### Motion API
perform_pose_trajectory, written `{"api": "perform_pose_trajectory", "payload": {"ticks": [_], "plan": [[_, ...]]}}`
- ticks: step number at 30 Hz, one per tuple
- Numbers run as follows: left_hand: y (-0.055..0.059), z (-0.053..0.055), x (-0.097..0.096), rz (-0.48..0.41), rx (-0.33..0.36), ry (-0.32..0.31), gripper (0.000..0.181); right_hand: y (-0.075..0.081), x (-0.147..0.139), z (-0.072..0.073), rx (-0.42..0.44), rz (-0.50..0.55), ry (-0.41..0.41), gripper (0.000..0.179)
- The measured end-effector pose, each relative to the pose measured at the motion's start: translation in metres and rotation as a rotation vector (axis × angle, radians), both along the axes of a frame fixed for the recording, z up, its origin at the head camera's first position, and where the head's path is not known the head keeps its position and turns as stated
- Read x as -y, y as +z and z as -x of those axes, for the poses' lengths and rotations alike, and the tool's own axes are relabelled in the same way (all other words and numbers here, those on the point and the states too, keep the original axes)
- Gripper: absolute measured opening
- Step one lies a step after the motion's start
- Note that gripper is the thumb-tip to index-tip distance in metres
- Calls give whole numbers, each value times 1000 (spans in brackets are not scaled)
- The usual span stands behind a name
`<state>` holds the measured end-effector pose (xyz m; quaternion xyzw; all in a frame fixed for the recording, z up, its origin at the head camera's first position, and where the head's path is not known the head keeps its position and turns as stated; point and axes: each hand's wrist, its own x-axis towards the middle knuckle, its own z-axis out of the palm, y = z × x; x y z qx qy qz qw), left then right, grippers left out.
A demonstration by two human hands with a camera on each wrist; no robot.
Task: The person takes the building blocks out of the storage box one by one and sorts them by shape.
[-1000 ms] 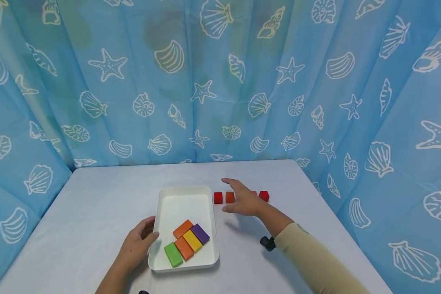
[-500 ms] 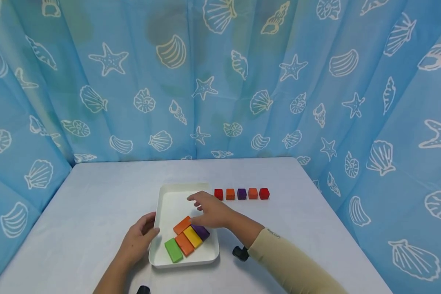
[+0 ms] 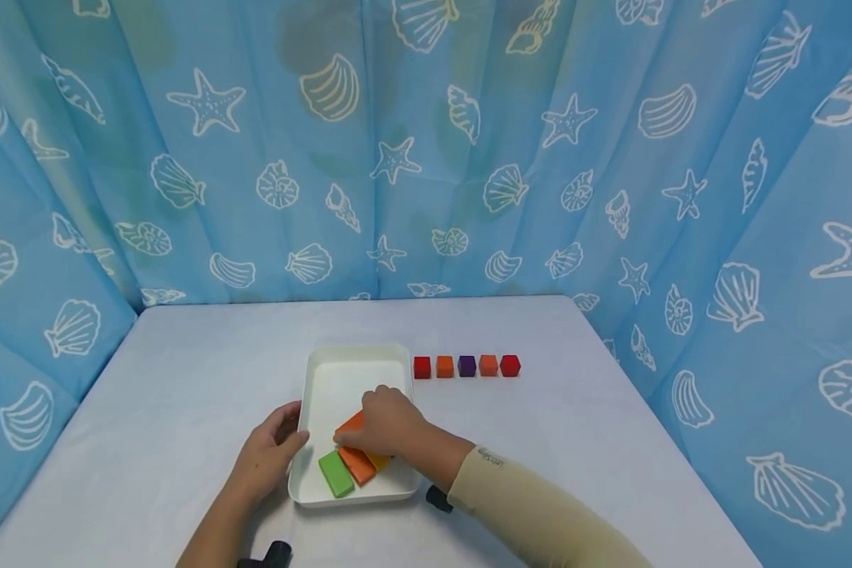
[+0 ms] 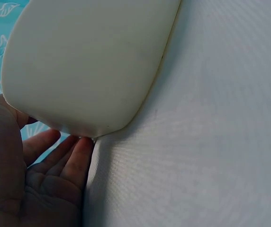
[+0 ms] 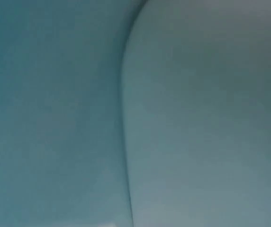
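A shallow white tray [image 3: 360, 364] stands on the table with several coloured blocks in its near half. My left hand [image 3: 267, 451] holds the tray's left side, thumb at the rim; the left wrist view shows its fingers against the tray's outer wall [image 4: 88, 66]. Inside the tray, my right hand [image 3: 392, 426] pinches an orange block [image 3: 351, 424], its thumb at the block's near left end. A green block [image 3: 337, 474], a second orange block [image 3: 358, 465] and a partly covered yellow block [image 3: 379, 461] lie close by. The hand hides the purple block. The right wrist view is blurred.
Right of the tray's far end runs a row of small cubes: red [image 3: 422, 368], orange [image 3: 445, 367], purple [image 3: 467, 366], light orange [image 3: 488, 365] and red [image 3: 510, 366]. A white cloth [image 3: 575, 442] covers the table; a blue shell-print curtain [image 3: 426, 197] surrounds it.
My right hand has moved left and nearer from above the cube row, into the tray, and its fingers have closed on the orange block. My left hand has stayed at the tray.
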<state>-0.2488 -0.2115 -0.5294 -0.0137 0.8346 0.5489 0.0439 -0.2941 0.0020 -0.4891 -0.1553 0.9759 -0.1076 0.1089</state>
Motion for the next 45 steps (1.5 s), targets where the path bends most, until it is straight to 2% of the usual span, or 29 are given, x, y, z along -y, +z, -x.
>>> {"api": "perform_pose_trajectory", "payload": {"ticks": [3,10,18,24,29,33,41,45], "plan": [[-1,2,0,-5,-5,0,59,0,3,0,1,4,-31,68],[-2,3,-3,-15,-15,2,59,-1,5,1,17,67,-59,62],[-1,2,-5,-7,-13,9,59,3,1,4,-47,181,-14,52],[-2,1,-4,-9,-14,12,59,8,-8,6,-92,241,39,56],[-3,0,-4,-5,-14,17,59,8,-24,8,-116,280,74,61],[-4,-1,-4,-10,-8,22,59,10,-42,6,-125,318,68,64],[0,-2,-3,-12,-8,15,59,17,-89,7,-170,421,44,68],[-1,-1,-1,-10,-2,18,59,14,-113,10,-201,464,60,71]]}}
